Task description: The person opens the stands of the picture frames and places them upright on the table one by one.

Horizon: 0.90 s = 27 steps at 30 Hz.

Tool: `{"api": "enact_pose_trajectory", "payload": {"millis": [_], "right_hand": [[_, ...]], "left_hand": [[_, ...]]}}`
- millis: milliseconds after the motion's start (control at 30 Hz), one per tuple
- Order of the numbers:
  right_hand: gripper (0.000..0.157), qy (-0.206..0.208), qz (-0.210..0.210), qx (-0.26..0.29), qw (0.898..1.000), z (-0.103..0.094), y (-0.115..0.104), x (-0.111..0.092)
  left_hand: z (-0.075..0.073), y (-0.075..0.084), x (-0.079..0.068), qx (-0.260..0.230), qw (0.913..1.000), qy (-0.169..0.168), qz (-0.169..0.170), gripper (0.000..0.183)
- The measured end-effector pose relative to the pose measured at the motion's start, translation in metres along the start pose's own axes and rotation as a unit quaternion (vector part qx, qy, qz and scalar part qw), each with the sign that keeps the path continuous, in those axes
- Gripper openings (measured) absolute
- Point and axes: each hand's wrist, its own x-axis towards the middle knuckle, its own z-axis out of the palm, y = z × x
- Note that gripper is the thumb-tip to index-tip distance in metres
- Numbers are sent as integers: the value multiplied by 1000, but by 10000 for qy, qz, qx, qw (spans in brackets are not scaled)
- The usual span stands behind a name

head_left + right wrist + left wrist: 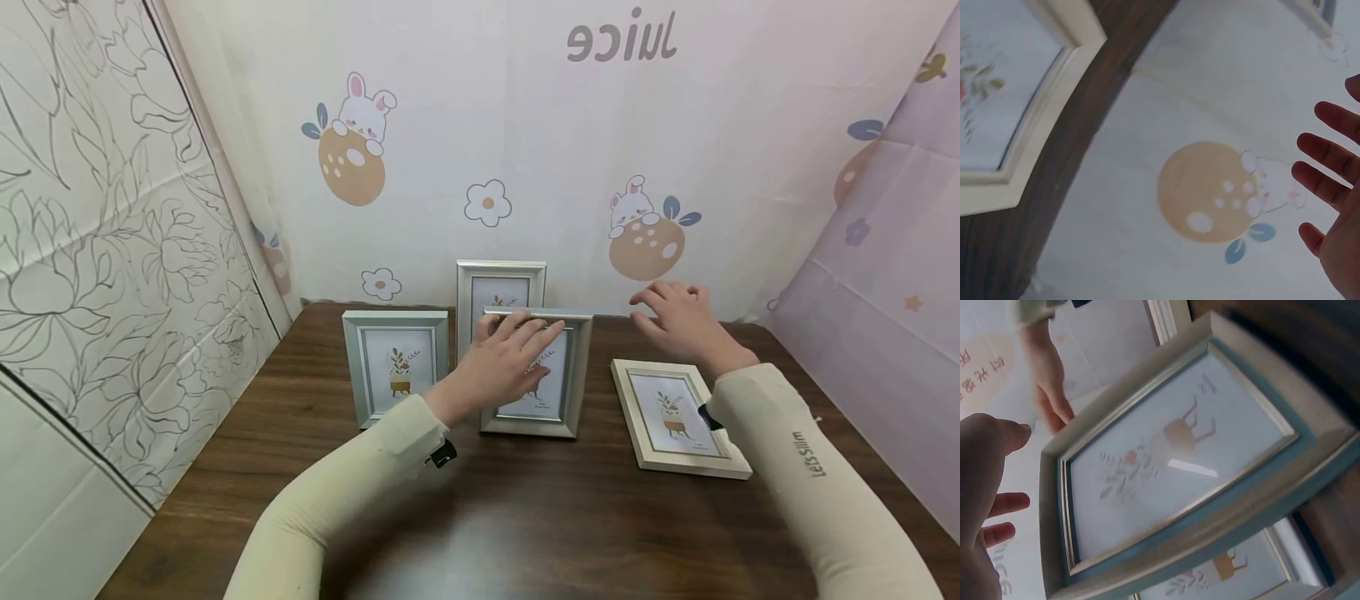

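L hand is released, fingers spread, in front of the ctr frame, mid-pic; L wrist view shows a gap btwn fingers & frame edge. R hand is also free, fingers loosely bent, R of ctr, above the far end of the cream frame, which lies face up on the brown counter, lower R. Ctr frame stands w/ its print partly blocked by L hand; it also hides the lower R part of the silver frame standing behind. Pale green frame stands just L, lower R corner covered by L sleeve. R sleeve crosses cream frame's R edge. Bunny-print backdrop w/ mirrored "Juice" fills upper pic; flower-line panel runs down L side.
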Motion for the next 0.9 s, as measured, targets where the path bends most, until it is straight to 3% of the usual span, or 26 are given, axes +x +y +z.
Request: {"api": "enact_pose_trajectory", "payload": {"millis": [200,500,733,900], "right_hand": [[28,-801,397,-130,9959,7,24,-10],[35,-1883,736,-398,9785,22,55,-29],[41,-2364,953,-660,9647,36,76,-42],[47,-2547,1119,-733,9577,42,82,-49]], "left_hand": [[1,11,-3,-48,9998,-154,142,67],[13,28,-9,11,9987,-174,479,69],[19,39,-14,188,9965,-326,748,67],[20,46,-18,169,9939,-732,803,66]]}}
